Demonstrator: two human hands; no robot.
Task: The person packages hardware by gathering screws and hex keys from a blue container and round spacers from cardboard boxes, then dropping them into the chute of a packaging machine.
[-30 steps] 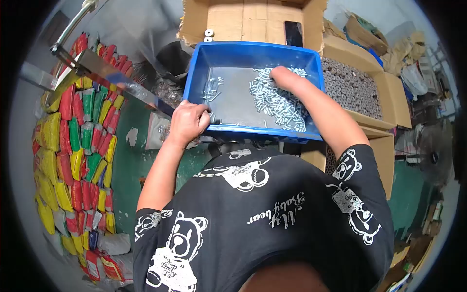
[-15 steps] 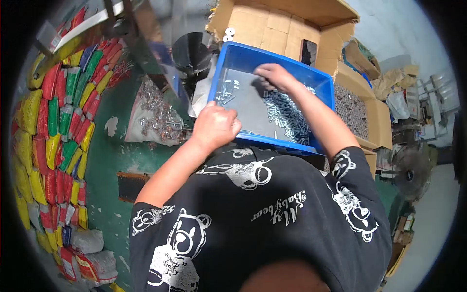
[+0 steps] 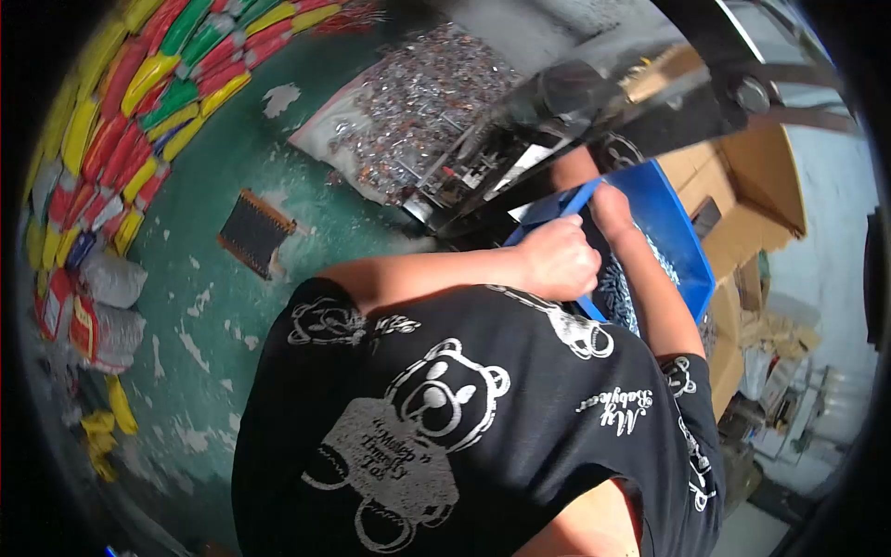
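My left hand (image 3: pixel 561 258) is closed in a fist at the near-left edge of the blue plastic bin (image 3: pixel 685 227). What its fingers hold, if anything, is hidden. My right hand (image 3: pixel 611 212) reaches over the bin to its left wall, where its fingers are out of sight. Under and beside my right forearm lie many small silvery screws (image 3: pixel 615 295) in the bin. Left of both hands stands a dark metal machine (image 3: pixel 464 181) with a shiny plate. A patch of skin and dark patterned cloth above my right hand may be a reflection.
A clear bag of small metal and brown parts (image 3: pixel 418 102) lies on the green floor (image 3: pixel 223 316). A dark rectangular mat (image 3: pixel 257 234) is nearby. Red, yellow and green packets (image 3: pixel 121 121) are piled at left. An open cardboard box (image 3: pixel 756 176) stands behind the bin; a dark metal arm (image 3: pixel 687 125) crosses above.
My view has swung left towards the machine, so the bin appears further right. My right hand has moved from above the screws to the bin's left wall. My left hand stays closed.
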